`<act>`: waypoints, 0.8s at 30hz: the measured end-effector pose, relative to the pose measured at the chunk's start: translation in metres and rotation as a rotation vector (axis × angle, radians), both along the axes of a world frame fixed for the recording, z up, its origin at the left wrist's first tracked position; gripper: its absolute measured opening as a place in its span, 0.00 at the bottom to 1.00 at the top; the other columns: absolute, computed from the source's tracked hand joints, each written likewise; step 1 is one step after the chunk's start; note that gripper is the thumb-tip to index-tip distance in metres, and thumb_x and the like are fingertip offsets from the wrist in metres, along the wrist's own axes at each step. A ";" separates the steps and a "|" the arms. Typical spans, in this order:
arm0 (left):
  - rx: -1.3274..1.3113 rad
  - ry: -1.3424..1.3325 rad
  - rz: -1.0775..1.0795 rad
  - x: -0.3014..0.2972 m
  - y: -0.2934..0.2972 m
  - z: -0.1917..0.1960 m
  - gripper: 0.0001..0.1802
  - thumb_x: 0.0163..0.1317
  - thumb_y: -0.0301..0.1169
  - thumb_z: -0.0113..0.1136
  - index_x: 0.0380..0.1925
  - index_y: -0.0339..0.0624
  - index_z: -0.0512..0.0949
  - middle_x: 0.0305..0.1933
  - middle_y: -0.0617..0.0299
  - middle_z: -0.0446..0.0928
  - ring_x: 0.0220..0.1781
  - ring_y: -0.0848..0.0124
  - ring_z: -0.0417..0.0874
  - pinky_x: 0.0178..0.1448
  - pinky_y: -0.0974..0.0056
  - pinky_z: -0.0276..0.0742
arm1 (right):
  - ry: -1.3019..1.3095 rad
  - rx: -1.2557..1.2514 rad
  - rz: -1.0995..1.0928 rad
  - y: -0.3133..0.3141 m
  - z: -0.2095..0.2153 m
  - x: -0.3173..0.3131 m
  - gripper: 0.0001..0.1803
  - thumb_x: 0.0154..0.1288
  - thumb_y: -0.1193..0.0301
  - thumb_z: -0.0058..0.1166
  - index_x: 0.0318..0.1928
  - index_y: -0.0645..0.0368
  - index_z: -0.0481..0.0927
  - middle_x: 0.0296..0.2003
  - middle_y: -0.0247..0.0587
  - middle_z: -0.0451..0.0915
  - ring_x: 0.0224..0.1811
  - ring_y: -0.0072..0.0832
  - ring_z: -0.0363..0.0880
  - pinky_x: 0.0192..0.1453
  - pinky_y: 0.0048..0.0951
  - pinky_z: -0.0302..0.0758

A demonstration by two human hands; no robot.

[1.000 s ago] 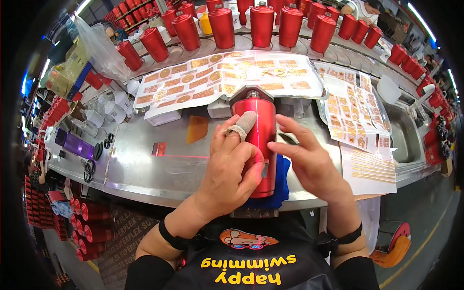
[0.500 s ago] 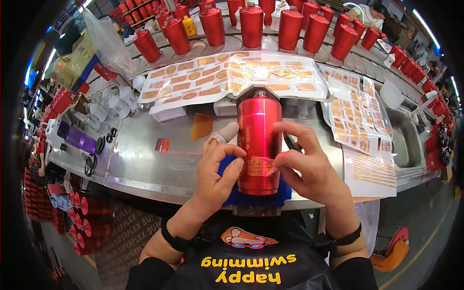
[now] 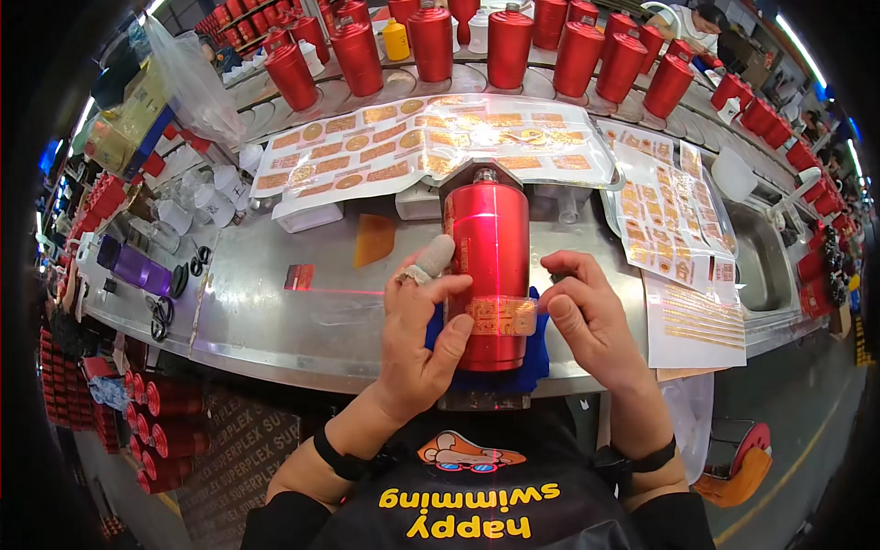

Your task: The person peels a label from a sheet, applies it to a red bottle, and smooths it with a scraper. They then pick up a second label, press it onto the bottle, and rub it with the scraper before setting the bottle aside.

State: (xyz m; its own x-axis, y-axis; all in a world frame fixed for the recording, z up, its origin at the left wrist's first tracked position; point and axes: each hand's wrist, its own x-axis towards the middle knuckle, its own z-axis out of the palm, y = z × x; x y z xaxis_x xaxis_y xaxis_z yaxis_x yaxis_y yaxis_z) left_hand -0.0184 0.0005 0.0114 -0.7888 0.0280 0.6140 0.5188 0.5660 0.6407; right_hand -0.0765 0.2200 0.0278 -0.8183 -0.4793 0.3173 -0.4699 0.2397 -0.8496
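Note:
A red metal bottle [image 3: 492, 247] lies lengthwise on a blue pad [image 3: 537, 359] at the near edge of the steel bench [image 3: 275, 316]. A clear strip with gold lettering [image 3: 500, 316] stretches across the bottle's lower part. My left hand [image 3: 417, 330] pinches the strip's left end against the bottle; one finger wears a grey cot and another a ring. My right hand [image 3: 587, 316] holds the strip's right end at the bottle's side.
Sheets of gold stickers [image 3: 431, 142] lie behind the bottle, with more sheets [image 3: 674, 229] to the right. A row of red bottles [image 3: 509, 46] stands on the conveyor at the back. An orange scraper [image 3: 374, 238], scissors [image 3: 197, 261] and a purple object [image 3: 137, 268] lie to the left.
The left hand slid off the top of the bottle to its left side. A gold-lettered strip now spans the bottle's lower part, held at both ends.

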 end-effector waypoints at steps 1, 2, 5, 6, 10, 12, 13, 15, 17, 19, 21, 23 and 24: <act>0.049 -0.054 0.019 0.000 0.001 -0.001 0.18 0.62 0.31 0.58 0.51 0.37 0.74 0.61 0.42 0.69 0.63 0.46 0.66 0.69 0.48 0.55 | -0.027 -0.005 0.027 0.000 0.000 0.002 0.10 0.66 0.67 0.57 0.35 0.64 0.79 0.52 0.51 0.69 0.54 0.39 0.71 0.56 0.35 0.70; 0.051 -0.055 0.017 -0.001 0.003 -0.003 0.18 0.62 0.31 0.58 0.51 0.37 0.74 0.61 0.42 0.69 0.63 0.46 0.66 0.69 0.48 0.55 | -0.009 -0.002 0.030 -0.004 0.001 0.004 0.11 0.64 0.67 0.59 0.33 0.64 0.79 0.50 0.50 0.69 0.52 0.38 0.72 0.55 0.33 0.69; 0.212 -0.172 0.010 -0.004 0.009 -0.010 0.26 0.64 0.35 0.58 0.59 0.34 0.66 0.63 0.42 0.66 0.64 0.48 0.65 0.69 0.51 0.56 | 0.000 0.029 0.000 -0.010 0.004 0.009 0.11 0.63 0.68 0.61 0.32 0.63 0.78 0.50 0.49 0.69 0.53 0.37 0.70 0.56 0.33 0.68; 0.269 -0.212 -0.018 -0.004 0.010 -0.011 0.30 0.64 0.38 0.59 0.61 0.34 0.62 0.64 0.42 0.64 0.64 0.49 0.64 0.69 0.52 0.56 | -0.001 0.030 0.001 -0.010 0.004 0.009 0.11 0.63 0.68 0.61 0.32 0.63 0.78 0.50 0.49 0.69 0.53 0.37 0.70 0.56 0.33 0.68; 0.172 -0.199 0.002 -0.007 0.015 -0.013 0.41 0.62 0.42 0.61 0.66 0.31 0.54 0.65 0.42 0.59 0.67 0.51 0.62 0.70 0.53 0.56 | -0.085 -0.064 0.045 -0.010 0.005 0.011 0.10 0.62 0.69 0.62 0.31 0.63 0.78 0.51 0.47 0.67 0.56 0.35 0.68 0.58 0.31 0.66; 0.207 -0.251 -0.045 -0.006 0.013 -0.011 0.41 0.64 0.41 0.60 0.68 0.32 0.51 0.70 0.41 0.52 0.72 0.53 0.53 0.73 0.54 0.48 | -0.129 -0.078 0.051 -0.010 0.005 0.011 0.10 0.62 0.69 0.62 0.32 0.63 0.78 0.51 0.46 0.67 0.56 0.34 0.67 0.59 0.31 0.65; 0.241 -0.304 -0.092 -0.006 0.013 -0.010 0.41 0.65 0.40 0.59 0.69 0.34 0.48 0.74 0.41 0.45 0.78 0.55 0.43 0.77 0.56 0.39 | -0.131 -0.080 0.052 -0.009 0.004 0.011 0.10 0.62 0.69 0.61 0.32 0.63 0.78 0.52 0.47 0.67 0.57 0.34 0.67 0.59 0.31 0.65; 0.230 -0.304 -0.099 -0.006 0.011 -0.009 0.42 0.65 0.40 0.59 0.69 0.34 0.48 0.74 0.40 0.45 0.78 0.55 0.44 0.77 0.55 0.39 | -0.133 -0.082 0.054 -0.009 0.002 0.011 0.10 0.62 0.69 0.61 0.32 0.63 0.78 0.52 0.47 0.67 0.57 0.34 0.67 0.59 0.31 0.65; 0.217 -0.303 -0.104 -0.005 0.010 -0.008 0.42 0.65 0.39 0.59 0.69 0.34 0.47 0.74 0.40 0.45 0.78 0.54 0.44 0.77 0.55 0.39 | -0.128 -0.077 0.046 -0.009 0.002 0.012 0.09 0.63 0.69 0.61 0.33 0.63 0.77 0.52 0.47 0.67 0.57 0.34 0.67 0.60 0.31 0.65; 0.232 -0.303 -0.116 -0.006 0.009 -0.011 0.43 0.65 0.39 0.59 0.70 0.34 0.46 0.75 0.40 0.44 0.78 0.55 0.44 0.77 0.56 0.39 | -0.122 -0.072 0.041 -0.010 0.001 0.011 0.09 0.63 0.69 0.60 0.33 0.63 0.77 0.52 0.47 0.66 0.57 0.34 0.67 0.60 0.31 0.65; 0.210 -0.265 -0.084 -0.008 0.010 -0.015 0.44 0.64 0.40 0.60 0.69 0.31 0.48 0.71 0.40 0.50 0.74 0.52 0.50 0.75 0.55 0.45 | -0.116 -0.068 0.036 -0.011 -0.001 0.010 0.09 0.63 0.70 0.60 0.33 0.63 0.78 0.52 0.47 0.66 0.57 0.35 0.67 0.60 0.32 0.65; 0.189 -0.227 -0.052 -0.009 0.011 -0.014 0.44 0.63 0.42 0.61 0.68 0.29 0.49 0.68 0.39 0.55 0.71 0.50 0.57 0.73 0.54 0.51 | -0.157 -0.054 0.023 -0.011 -0.002 0.010 0.09 0.63 0.69 0.59 0.31 0.62 0.77 0.53 0.46 0.67 0.60 0.32 0.65 0.63 0.33 0.61; 0.241 -0.246 -0.082 -0.008 0.012 -0.010 0.44 0.63 0.41 0.61 0.68 0.29 0.49 0.69 0.40 0.55 0.72 0.51 0.56 0.74 0.54 0.51 | -0.158 -0.055 0.022 -0.011 -0.003 0.010 0.09 0.63 0.69 0.59 0.31 0.62 0.77 0.53 0.46 0.67 0.60 0.32 0.65 0.63 0.33 0.61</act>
State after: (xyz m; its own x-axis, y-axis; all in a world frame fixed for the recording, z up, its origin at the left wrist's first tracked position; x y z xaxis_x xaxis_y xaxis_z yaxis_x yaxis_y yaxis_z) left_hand -0.0262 0.0122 0.0009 -0.9150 -0.0250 0.4028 0.3700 0.3462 0.8621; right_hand -0.0667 0.2088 0.0248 -0.8495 -0.4833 0.2118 -0.3342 0.1822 -0.9247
